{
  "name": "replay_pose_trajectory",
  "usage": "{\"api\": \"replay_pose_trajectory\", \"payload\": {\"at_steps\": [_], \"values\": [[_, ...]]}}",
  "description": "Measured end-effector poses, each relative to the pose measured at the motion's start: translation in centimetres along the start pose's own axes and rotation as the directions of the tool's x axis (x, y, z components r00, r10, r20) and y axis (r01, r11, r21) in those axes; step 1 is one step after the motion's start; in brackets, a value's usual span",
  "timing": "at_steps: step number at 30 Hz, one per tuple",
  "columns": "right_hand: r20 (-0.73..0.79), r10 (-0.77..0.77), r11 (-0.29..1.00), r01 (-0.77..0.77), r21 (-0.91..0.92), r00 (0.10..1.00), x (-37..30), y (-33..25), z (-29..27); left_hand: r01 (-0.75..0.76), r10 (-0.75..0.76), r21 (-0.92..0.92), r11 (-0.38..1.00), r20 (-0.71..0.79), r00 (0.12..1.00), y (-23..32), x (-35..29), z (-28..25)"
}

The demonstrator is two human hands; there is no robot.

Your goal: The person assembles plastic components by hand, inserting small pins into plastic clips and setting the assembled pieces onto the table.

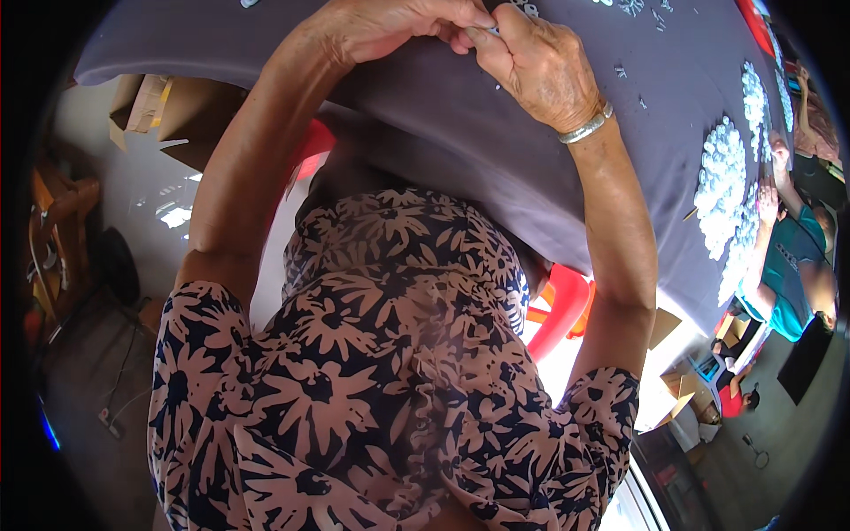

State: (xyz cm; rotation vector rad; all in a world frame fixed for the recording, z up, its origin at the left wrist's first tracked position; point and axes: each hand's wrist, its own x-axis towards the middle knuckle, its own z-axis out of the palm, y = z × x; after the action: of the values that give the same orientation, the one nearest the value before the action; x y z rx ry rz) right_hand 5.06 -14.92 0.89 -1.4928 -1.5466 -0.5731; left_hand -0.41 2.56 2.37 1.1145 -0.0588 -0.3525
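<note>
At the top of the view my hands meet over the grey cloth-covered table (pixel 425 97). My left hand (pixel 398 25) reaches in with its thumb and forefinger pinched. My right hand (pixel 542 71), with a silver bracelet on its wrist, is closed in a pinch against the left fingertips. Between them shows a sliver of a small white part (pixel 492 30); its kind is too small and too covered to make out. Just beyond the right hand lie some small pale pieces (pixel 528 8), partly cut off by the upper edge.
Heaps of small white pieces (pixel 722 181) lie along the table's right side, with small grey bits (pixel 621 70) nearer. Another person (pixel 792 265) in teal works at that side. An open cardboard box (pixel 199 115) stands at left, and a red chair (pixel 567 305) is beside me.
</note>
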Motion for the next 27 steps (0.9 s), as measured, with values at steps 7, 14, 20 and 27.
{"api": "replay_pose_trajectory", "payload": {"at_steps": [7, 14, 20, 27], "values": [[0.063, -0.005, 0.999, 0.008, -0.040, 0.998, -0.4, 0.4, -0.4, 0.054, -0.055, 0.040, 0.998, 0.007, 0.998, 0.4, 0.0, 0.2], [0.256, 0.284, 0.951, -0.238, -0.196, 0.924, 1.1, -1.9, -1.2, -0.205, 0.237, -0.129, 0.970, 0.343, 0.909, -0.9, 0.5, -1.1], [0.056, 0.077, 0.994, -0.081, 0.076, 0.995, 0.5, -1.2, -0.4, -0.144, 0.199, -0.172, 0.975, 0.373, 0.906, -1.0, 0.6, -0.3], [0.197, 0.298, 0.927, -0.333, 0.173, 0.934, 1.2, -2.3, -1.5, 0.069, -0.032, -0.161, 0.985, 0.224, 0.974, -0.2, -0.1, 0.2]]}}
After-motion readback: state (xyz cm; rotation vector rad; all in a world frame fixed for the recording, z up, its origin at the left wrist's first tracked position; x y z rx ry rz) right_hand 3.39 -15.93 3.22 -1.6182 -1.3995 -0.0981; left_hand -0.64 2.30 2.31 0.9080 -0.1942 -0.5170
